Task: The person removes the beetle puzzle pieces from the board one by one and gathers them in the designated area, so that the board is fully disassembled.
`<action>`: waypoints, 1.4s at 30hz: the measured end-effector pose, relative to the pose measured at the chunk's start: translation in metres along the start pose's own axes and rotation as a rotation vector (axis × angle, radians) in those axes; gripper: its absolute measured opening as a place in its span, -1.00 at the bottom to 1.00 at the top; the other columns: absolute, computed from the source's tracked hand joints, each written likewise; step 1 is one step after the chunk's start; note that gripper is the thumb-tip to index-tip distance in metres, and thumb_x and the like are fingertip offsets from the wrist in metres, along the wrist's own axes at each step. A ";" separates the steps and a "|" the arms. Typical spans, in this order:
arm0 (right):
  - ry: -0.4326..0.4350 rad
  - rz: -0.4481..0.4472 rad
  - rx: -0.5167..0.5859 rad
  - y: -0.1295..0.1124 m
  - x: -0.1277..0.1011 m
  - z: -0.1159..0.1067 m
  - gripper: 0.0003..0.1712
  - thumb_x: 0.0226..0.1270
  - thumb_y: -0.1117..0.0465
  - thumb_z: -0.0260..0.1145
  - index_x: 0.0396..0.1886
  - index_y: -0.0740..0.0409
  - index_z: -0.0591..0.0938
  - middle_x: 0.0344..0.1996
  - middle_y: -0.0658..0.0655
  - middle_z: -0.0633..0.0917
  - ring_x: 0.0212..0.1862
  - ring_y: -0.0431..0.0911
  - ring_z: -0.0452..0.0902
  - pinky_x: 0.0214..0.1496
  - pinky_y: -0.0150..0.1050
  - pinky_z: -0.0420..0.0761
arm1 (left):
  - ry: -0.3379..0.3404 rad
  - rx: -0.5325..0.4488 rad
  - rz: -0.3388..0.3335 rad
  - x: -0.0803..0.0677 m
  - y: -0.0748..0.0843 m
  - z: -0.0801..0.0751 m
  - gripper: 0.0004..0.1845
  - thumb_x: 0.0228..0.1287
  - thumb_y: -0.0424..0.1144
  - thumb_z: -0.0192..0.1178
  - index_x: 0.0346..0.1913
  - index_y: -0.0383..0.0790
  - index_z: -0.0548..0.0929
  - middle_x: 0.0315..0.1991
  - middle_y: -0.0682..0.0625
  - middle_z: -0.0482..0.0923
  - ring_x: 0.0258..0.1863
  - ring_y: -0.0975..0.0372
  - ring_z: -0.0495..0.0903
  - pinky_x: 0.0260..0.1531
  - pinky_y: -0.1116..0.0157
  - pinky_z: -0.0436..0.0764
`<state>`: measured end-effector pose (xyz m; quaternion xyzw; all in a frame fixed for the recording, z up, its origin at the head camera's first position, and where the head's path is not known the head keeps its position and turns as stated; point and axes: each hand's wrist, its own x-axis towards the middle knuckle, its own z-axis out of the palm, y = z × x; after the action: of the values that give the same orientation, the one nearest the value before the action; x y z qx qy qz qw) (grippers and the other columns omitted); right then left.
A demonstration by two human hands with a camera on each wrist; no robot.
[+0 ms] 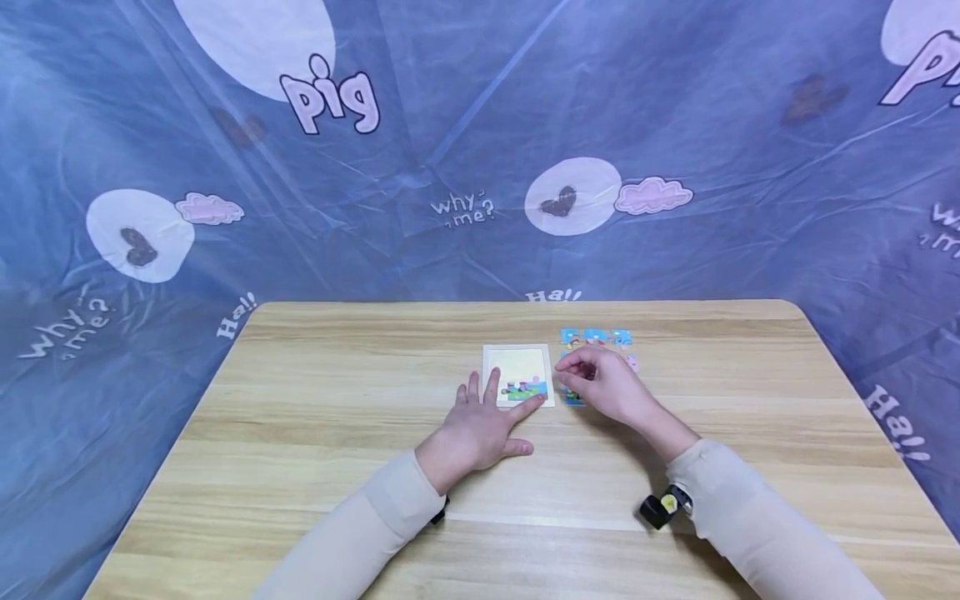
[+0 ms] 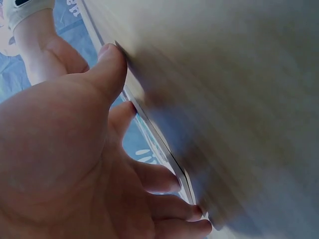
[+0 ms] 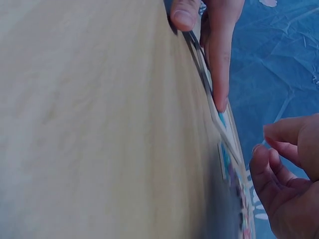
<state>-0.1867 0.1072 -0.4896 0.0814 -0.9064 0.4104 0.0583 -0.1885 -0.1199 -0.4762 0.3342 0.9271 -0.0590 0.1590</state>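
Resting flat on the wooden table (image 1: pixel 337 433), left hand (image 1: pixel 480 425) with fingers (image 1: pixel 492 385) spread straight, tips on the near edge of the white puzzle board (image 1: pixel 517 367). Partly filled along that near edge, just ahead of the fingertips, with a few colourful pieces. Hovering just right of the board, right hand (image 1: pixel 603 385) with fingers (image 1: pixel 570 364) curled, over the loose blue puzzle pieces (image 1: pixel 596 337); cannot tell whether pinching one. Covering the background, blue printed sheet (image 1: pixel 675 125).
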 end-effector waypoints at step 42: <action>-0.300 -0.115 -0.010 -0.012 0.041 0.035 -0.93 0.20 0.25 0.37 -0.31 0.08 0.74 -0.45 -0.05 0.64 -0.42 -0.20 0.47 -0.36 -0.33 0.49 | -0.030 -0.013 -0.018 -0.001 0.010 0.005 -0.27 0.24 0.42 -0.16 0.42 0.60 -0.18 0.50 -0.31 -0.19 0.49 -0.11 -0.25 0.28 -0.27 0.08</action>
<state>-0.2256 0.0688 -0.4963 0.1932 -0.9007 0.3853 -0.0538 -0.1799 -0.1136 -0.4804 0.3238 0.9280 -0.0594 0.1744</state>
